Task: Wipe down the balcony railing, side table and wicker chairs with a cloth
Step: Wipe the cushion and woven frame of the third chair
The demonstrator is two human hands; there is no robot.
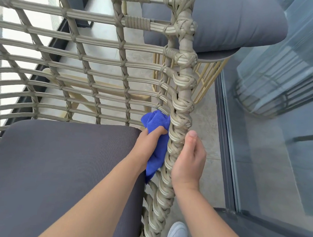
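A beige wicker chair (92,75) fills the view, with a grey seat cushion (58,167) below its woven back. My left hand (147,147) grips a bunched blue cloth (156,122) and presses it against the inner side of the chair's braided right edge (181,105). My right hand (188,161) holds the outer side of that same braided edge, thumb up along the weave, its fingers hidden behind it.
A small side table (210,76) with gold wire legs stands beyond the chair, a second grey cushion (235,22) lying on it. A glass door (278,124) with a dark frame runs along the right. My white shoe (177,233) is on the tiled floor.
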